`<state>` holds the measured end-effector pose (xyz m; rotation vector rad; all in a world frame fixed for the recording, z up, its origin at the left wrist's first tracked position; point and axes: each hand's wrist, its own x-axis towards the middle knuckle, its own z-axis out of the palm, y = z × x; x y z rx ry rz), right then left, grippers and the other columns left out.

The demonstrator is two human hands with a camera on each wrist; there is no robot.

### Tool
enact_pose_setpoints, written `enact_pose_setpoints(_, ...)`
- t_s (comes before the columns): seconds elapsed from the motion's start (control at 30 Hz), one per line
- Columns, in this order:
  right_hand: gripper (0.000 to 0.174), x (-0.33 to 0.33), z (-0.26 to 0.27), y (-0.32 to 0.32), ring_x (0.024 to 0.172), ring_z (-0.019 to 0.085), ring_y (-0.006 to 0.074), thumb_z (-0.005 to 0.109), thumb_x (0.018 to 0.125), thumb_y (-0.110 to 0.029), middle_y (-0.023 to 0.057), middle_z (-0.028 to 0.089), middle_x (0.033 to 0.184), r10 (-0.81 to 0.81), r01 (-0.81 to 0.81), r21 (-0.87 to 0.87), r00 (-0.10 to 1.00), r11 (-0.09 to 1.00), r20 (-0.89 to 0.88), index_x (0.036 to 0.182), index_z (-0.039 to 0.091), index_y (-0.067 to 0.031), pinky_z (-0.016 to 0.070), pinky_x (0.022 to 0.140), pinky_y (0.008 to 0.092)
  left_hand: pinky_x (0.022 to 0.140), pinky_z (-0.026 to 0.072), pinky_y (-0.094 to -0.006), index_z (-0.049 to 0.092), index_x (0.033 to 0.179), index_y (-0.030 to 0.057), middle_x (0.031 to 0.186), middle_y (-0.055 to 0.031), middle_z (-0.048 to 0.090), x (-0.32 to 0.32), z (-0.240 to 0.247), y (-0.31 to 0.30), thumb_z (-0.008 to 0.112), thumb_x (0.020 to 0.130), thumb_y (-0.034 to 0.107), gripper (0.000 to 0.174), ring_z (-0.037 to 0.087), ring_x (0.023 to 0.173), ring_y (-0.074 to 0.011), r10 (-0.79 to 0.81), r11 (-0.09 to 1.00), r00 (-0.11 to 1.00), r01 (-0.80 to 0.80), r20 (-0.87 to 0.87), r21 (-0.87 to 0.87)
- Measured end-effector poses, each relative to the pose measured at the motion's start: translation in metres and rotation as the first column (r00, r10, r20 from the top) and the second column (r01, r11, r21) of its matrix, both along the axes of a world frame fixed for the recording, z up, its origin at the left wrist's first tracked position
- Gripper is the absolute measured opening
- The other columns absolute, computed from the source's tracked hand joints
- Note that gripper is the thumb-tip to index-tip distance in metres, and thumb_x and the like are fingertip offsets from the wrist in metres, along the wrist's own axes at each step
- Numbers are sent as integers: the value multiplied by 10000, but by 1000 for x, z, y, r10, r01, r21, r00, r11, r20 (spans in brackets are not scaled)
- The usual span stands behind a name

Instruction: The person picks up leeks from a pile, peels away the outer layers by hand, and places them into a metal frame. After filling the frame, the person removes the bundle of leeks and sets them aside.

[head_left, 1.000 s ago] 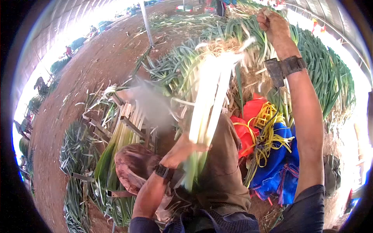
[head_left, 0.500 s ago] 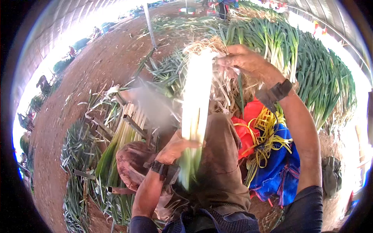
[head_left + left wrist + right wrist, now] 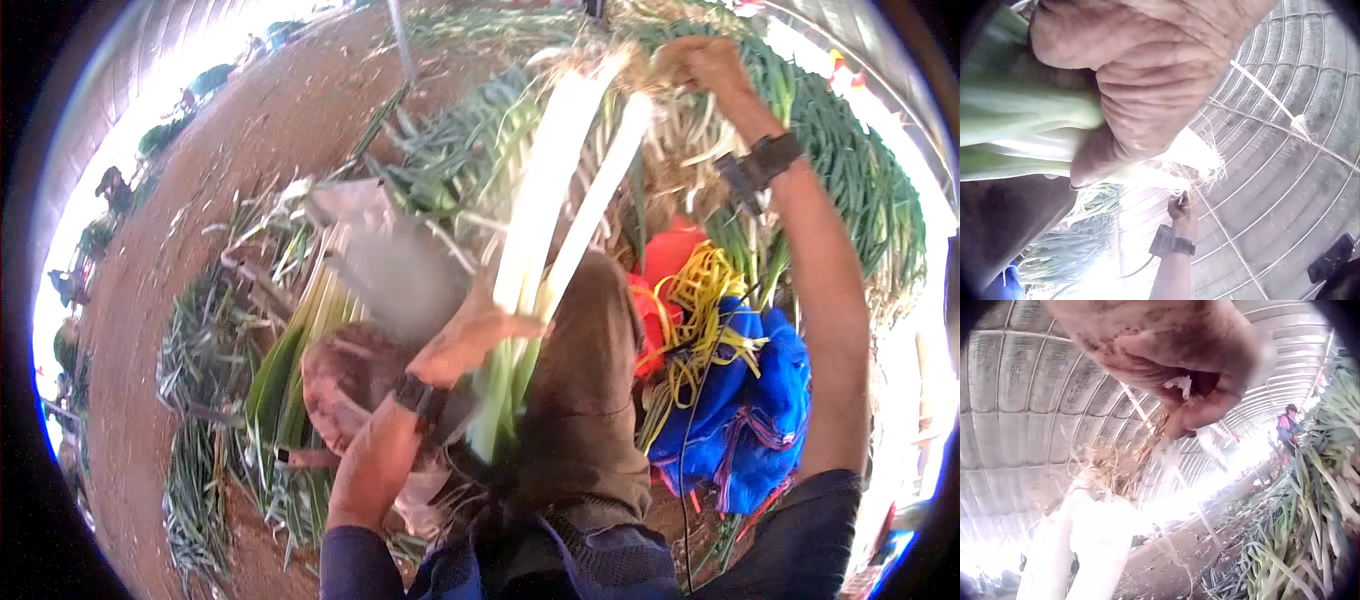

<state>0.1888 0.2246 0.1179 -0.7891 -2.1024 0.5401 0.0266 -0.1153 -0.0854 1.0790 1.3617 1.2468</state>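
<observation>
My left hand [image 3: 465, 335] grips a few thick leeks [image 3: 545, 190] where the white shafts turn green, over my lap. Their root ends point up and away from me, and one shaft leans out to the right of the others. Just right of the brown roots [image 3: 1113, 472] is my right hand [image 3: 705, 68], its fingers curled. In the right wrist view a white shred of peel [image 3: 1180, 384] shows inside those fingers, with a blurred pale strip below them. The left wrist view shows the thumb and palm wrapped round the stalks.
More leeks [image 3: 330, 300] lie in a metal rack by my left knee. Big leek heaps [image 3: 850, 170] stand ahead and to the right. Yellow ties [image 3: 705, 300] and blue cloth [image 3: 740, 400] lie beside my right leg. A person [image 3: 1288, 428] is farther back.
My right hand came in from the upper right to the leeks' root ends, then pulled away to the upper right again. The shafts have spread apart and tilted right.
</observation>
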Motion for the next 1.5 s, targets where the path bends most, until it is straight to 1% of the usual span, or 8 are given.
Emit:
enact_pose_setpoints(0.27, 297, 49, 49, 43, 808, 644, 145, 550, 926, -120, 69, 644, 998, -269, 211, 497, 962, 841, 46, 1213, 630, -125, 557, 618, 283, 1034, 415, -371, 406, 1421, -2, 1302, -205, 557, -9, 37, -40, 778, 715, 77, 802, 549, 1186, -261, 23, 996, 983, -39, -184, -86)
enact_pose_setpoints(0.6, 613, 46, -40, -31, 1107, 612, 207, 606, 890, -180, 107, 531, 1391, 80, -87, -13, 836, 996, 543, 1476, 426, -184, 565, 727, 333, 914, 506, -479, 650, 1048, 37, 950, -126, 695, -96, 90, -120, 682, 682, 207, 405, 664, 891, -306, 14, 822, 997, -52, 70, 568)
enact_pose_setpoints(0.7, 449, 22, -64, -41, 724, 669, 207, 689, 824, -143, 135, 705, 993, 6, -432, 770, 874, 469, 486, 1266, 627, -101, 575, 684, 362, 993, 422, -489, 590, 1110, 124, 984, -49, 637, -122, 124, -152, 709, 718, 166, 411, 602, 994, -251, -252, 572, 966, 197, -58, 796)
enact_pose_setpoints(0.83, 448, -23, -32, -97, 957, 675, 273, 700, 838, -152, 179, 616, 1264, 43, -148, 58, 597, 987, 801, 1273, 611, -92, 557, 861, 372, 1038, 382, -473, 571, 1181, 150, 1042, -15, 592, -129, 151, -214, 741, 767, 176, 448, 565, 1019, -239, -48, 441, 994, 107, -96, 891)
enact_pose_setpoints(0.9, 320, -32, -45, -149, 1035, 658, 256, 671, 902, -231, 160, 681, 1145, 410, -446, 29, 843, 894, 348, 1174, 663, -61, 550, 887, 377, 1068, 364, -502, 572, 1175, 147, 1053, -20, 594, -128, 158, -235, 753, 761, 184, 453, 564, 1037, -250, 60, 452, 995, 42, -78, 891)
enact_pose_setpoints(1.03, 358, -89, -76, -237, 1005, 667, 237, 647, 935, -299, 189, 678, 1121, 760, -781, -116, 546, 614, 352, 1160, 658, -21, 552, 882, 384, 1128, 313, -568, 570, 1172, 135, 1069, -36, 601, -120, 162, -244, 783, 739, 185, 485, 557, 1082, -281, 253, 443, 967, -92, -26, 892)
enact_pose_setpoints(1.33, 307, -110, -124, -290, 663, 667, 183, 703, 894, -298, 120, 652, 713, 560, -796, 180, 547, 577, 622, 861, 660, 4, 479, 528, 389, 1080, 358, -535, 583, 1177, 125, 1076, -63, 615, -96, 149, -237, 787, 742, 167, 483, 562, 1084, -283, 236, 480, 970, -173, 63, 860)
enact_pose_setpoints(1.5, 213, -94, -93, -260, 693, 695, 211, 653, 906, -242, 100, 684, 799, 803, -741, -309, 542, 596, 249, 908, 710, -36, 573, 628, 343, 1065, 366, -529, 598, 1180, 101, 1054, -97, 632, -100, 132, -236, 767, 730, 158, 484, 580, 1047, -286, 223, 540, 970, -205, 97, 816)
